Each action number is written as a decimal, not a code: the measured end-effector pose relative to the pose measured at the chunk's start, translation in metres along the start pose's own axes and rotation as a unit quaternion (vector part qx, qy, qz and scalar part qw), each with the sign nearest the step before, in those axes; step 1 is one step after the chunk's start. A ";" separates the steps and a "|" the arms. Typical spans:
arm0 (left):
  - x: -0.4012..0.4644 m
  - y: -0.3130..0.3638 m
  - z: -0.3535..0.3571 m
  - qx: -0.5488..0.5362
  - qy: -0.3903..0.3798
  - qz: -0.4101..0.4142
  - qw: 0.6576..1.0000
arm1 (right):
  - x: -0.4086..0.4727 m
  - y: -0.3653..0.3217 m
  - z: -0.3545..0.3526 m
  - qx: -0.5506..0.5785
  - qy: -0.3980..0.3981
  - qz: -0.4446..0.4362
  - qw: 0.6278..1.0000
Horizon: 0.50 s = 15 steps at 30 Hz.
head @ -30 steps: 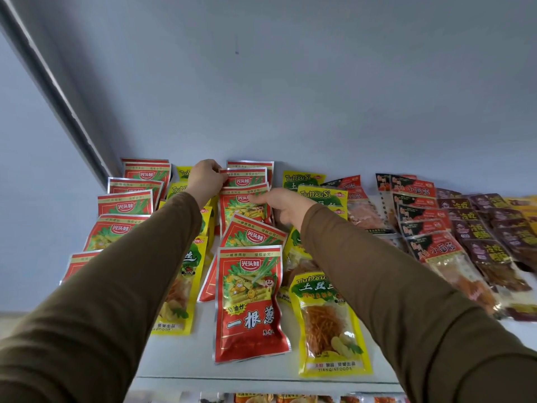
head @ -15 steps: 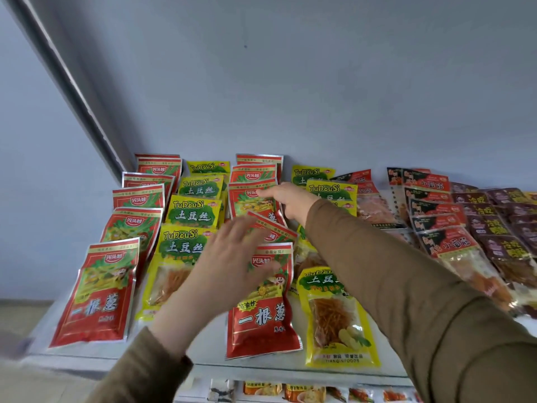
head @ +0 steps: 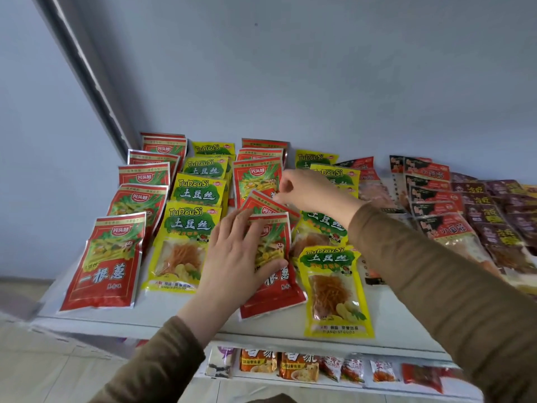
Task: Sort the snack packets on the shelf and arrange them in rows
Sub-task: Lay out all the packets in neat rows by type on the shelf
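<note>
While your left hand (head: 238, 257) lies flat, fingers straight, on the front red packet (head: 273, 289) near the shelf (head: 174, 324) front edge, your right hand (head: 305, 190) pinches the tilted red packet (head: 261, 203) behind it (mid-shelf).

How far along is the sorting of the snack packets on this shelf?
Done: the left red row and the yellow row beside it lie in neat overlapping lines. In hand: the left hand presses flat on the front red packet; the right hand pinches the tilted red packet behind it. Left: straightening that third row and the crooked yellow packets beside it.
</note>
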<state>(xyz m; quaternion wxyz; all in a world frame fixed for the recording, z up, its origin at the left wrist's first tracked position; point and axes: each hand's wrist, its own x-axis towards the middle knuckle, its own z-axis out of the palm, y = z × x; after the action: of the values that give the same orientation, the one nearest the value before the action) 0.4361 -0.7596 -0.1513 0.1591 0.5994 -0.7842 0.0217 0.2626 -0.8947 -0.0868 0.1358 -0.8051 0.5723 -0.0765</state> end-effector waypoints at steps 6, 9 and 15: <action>-0.033 0.015 0.000 0.034 0.052 0.023 0.998 | -0.016 0.004 0.012 -0.067 -0.018 0.010 0.998; -0.041 0.017 -0.001 0.042 -0.013 0.021 0.999 | -0.015 0.007 0.019 -0.070 -0.014 0.005 0.997; -0.045 0.016 -0.002 0.058 -0.110 0.048 0.991 | -0.011 0.006 0.018 0.028 0.067 -0.038 0.997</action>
<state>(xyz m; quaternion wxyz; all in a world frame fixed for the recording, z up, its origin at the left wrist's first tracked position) 0.4315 -0.7121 -0.1589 0.0354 0.5685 -0.8219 0.0088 0.2586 -0.8842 -0.1057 0.1164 -0.8153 0.5467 -0.1512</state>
